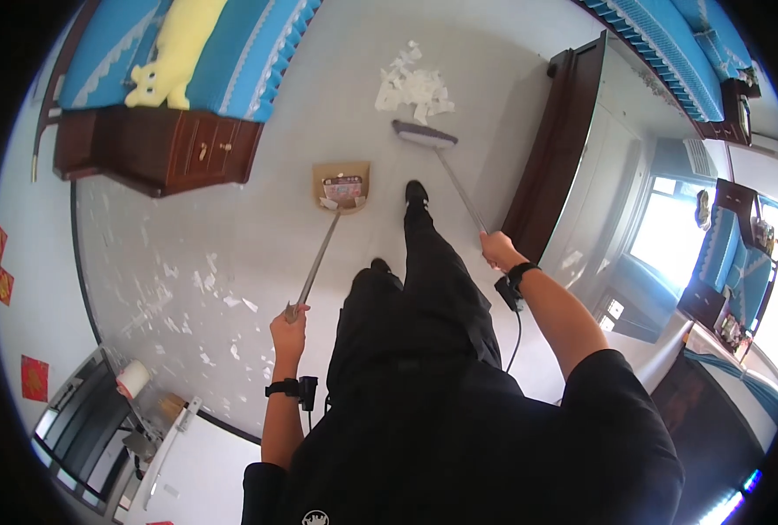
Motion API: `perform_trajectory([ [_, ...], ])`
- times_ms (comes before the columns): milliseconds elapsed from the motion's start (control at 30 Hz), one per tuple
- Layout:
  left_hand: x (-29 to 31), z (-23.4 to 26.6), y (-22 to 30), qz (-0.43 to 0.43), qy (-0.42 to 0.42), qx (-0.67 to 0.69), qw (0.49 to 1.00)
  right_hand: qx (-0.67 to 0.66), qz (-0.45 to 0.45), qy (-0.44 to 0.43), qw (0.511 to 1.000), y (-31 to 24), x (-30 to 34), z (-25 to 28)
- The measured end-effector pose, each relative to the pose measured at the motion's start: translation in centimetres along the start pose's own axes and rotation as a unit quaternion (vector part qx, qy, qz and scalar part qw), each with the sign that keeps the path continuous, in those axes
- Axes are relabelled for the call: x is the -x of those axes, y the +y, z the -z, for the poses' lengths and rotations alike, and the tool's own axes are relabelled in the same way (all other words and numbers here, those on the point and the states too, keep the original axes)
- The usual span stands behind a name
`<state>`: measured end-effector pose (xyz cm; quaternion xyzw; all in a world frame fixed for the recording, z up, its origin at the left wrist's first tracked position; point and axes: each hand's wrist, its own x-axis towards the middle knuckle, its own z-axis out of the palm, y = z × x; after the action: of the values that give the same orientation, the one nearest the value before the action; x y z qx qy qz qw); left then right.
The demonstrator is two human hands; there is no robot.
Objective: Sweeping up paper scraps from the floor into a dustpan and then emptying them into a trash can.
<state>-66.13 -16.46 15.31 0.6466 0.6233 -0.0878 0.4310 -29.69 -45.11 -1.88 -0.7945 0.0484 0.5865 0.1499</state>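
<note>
My left hand (pixel 289 331) is closed round the top of a long dustpan handle. At its far end the tan dustpan (pixel 364 185) rests on the floor, with a small printed packet (pixel 342 189) and white scraps inside. My right hand (pixel 499 252) grips the stick of a broom (pixel 425 135), whose dark head with pale bristles lies on the floor right of the dustpan and farther off. Just beyond the broom head is a heap of torn white paper (pixel 413 86); its nearest pieces lie close to the bristles.
More paper scraps (pixel 203 282) are scattered over the floor at left. A wooden cabinet (pixel 170 144) adjoins a blue-covered sofa (pixel 262 52) with a yellow plush toy (pixel 179 44). A dark wood-framed, glossy panel (pixel 551 149) stands on the right. My shoe (pixel 417 192) is between dustpan and broom.
</note>
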Motion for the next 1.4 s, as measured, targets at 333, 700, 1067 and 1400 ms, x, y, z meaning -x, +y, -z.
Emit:
perform_trajectory([
  [333,-11.1,-1.8,13.1,-0.105,-0.014,-0.058,0.993,-0.198,-0.046,-0.045,0.978,-3.4,0.9,10.5],
  [700,-20.8,2.3,24.5,-0.203,-0.086,-0.194,0.956,-0.485,-0.152,-0.173,0.844,-8.2,5.4,11.7],
  [1067,-32.7,6.1,27.4,-0.206,-0.128,-0.244,0.939,-0.545,-0.181,-0.132,0.808,-11.3,7.2,5.3],
  [1400,-36.3,3.0,32.5,-0.188,-0.139,-0.234,0.944,-0.492,-0.209,-0.07,0.842,-6.8,4.6,3.0],
])
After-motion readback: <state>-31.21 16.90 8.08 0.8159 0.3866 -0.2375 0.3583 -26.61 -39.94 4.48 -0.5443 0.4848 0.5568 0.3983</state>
